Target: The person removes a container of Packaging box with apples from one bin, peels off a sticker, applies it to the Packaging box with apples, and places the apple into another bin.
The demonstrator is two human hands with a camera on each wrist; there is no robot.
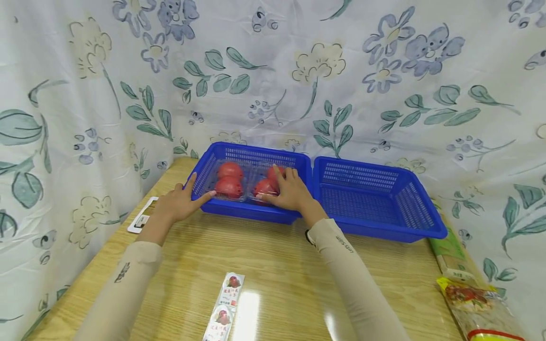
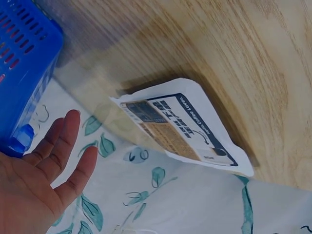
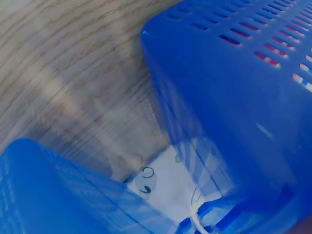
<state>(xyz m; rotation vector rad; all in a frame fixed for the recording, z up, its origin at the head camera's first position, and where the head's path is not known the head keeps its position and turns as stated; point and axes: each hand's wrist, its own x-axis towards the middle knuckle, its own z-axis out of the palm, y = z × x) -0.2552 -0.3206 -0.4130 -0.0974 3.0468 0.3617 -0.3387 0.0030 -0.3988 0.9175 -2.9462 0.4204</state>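
A blue plastic basket (image 1: 251, 209) holds two clear plastic boxes side by side, each with two round red fruits inside. My right hand (image 1: 292, 189) grips the right-hand clear box (image 1: 265, 195) from above, thumb at its near side and fingers toward the back. The left-hand clear box (image 1: 229, 187) lies beside it. At the basket's left front corner rests my left hand (image 1: 177, 201), thumb over the front rim and fingers spread along the left side. In the left wrist view, the fingers (image 2: 63, 146) show extended outside the basket wall.
A second blue basket (image 1: 362, 203) adjoins on the right. A white printed packet (image 1: 142, 215) lies at the table's left edge, and a strip of fruit stickers (image 1: 224, 308) in front. On the right are a green package (image 1: 452, 251) and a yellow-and-red food bag (image 1: 479, 310). Floral cloth (image 1: 273, 85) hangs behind.
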